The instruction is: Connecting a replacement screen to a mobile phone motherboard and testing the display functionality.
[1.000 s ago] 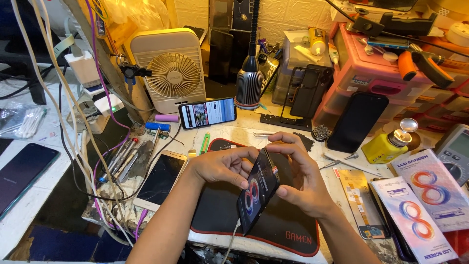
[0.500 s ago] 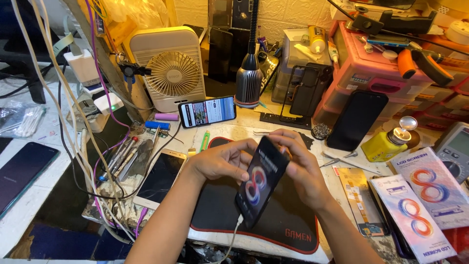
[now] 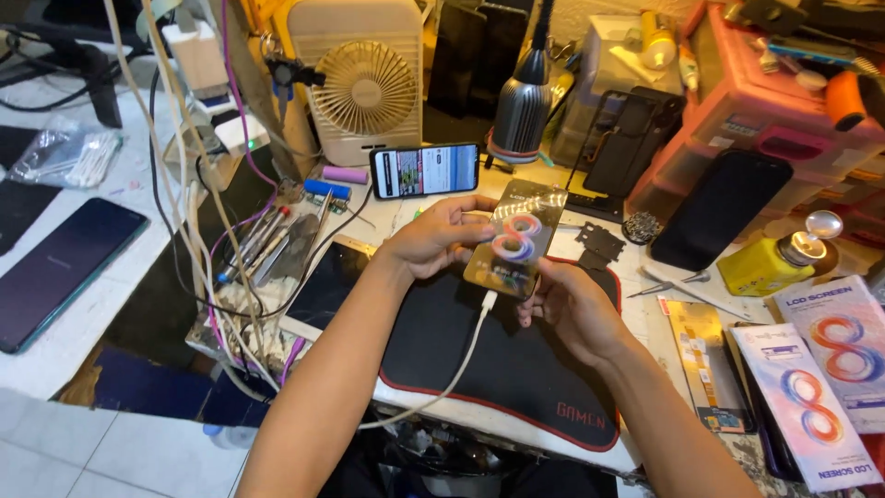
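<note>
While plugged in, phone [image 3: 514,251] sits between fingers [image 3: 472,210].

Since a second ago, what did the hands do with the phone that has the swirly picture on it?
Both hands turned the phone from nearly edge-on until its lit screen faces up, and raised it above the black mat. The left hand keeps hold of its upper side, and the right hand now supports its lower end. The white cable stays plugged in. The fan and the lit phone leaning by it have not moved.

Phone [image 3: 513,242] was held above the mat's [image 3: 516,369] rear edge, fan [image 3: 367,85] behind it, screen boxes [image 3: 820,369] at the bench's right edge
</note>
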